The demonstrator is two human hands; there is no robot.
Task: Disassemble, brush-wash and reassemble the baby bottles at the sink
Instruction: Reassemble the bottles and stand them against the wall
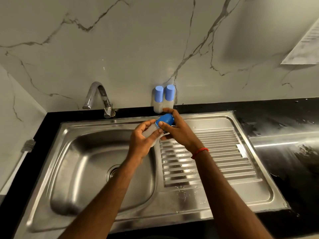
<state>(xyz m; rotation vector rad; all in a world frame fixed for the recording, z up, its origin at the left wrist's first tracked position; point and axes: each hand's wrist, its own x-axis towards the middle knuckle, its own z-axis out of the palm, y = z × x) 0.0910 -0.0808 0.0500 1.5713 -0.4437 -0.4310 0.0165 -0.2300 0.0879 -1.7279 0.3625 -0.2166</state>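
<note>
Above the steel sink (72, 128) I hold one baby bottle between both hands. My left hand (140, 144) grips its clear body (151, 131), which lies tilted. My right hand (177, 130) curls its fingers and thumb round the blue cap (165, 119) at the bottle's upper end. Two more baby bottles with blue caps (163, 99) stand upright side by side on the black counter against the wall, just behind my hands. Their lower parts are partly hidden by my right fingers.
A chrome tap (98, 99) stands at the back left of the sink basin, whose drain (113, 171) shows below my left forearm. The ribbed drainboard (221, 152) lies to the right, wet in places. A wet black counter (284, 121) extends right. A paper sheet (305, 44) hangs on the marble wall.
</note>
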